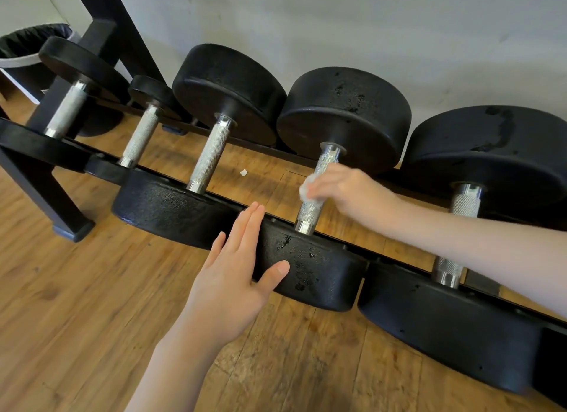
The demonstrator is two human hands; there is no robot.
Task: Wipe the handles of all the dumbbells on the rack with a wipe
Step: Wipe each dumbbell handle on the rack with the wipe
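R hand (346,191) holds a white wipe (307,188) wrapped round the knurled handle (310,212) of the 4th dumbbell (345,114) from the rack's (66,203) left end, fingers curled on it (hand a bit blurred). L hand (236,273) lies flat, fingers straight, thumb on that dumbbell's near head (313,270) at the rack's front edge. White scrap (243,172) on wood floor (92,304) under the rack.

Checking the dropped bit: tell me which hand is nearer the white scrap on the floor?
Right. The right hand, wiping a handle, is just right of the white scrap; the left hand rests lower, on a dumbbell head.
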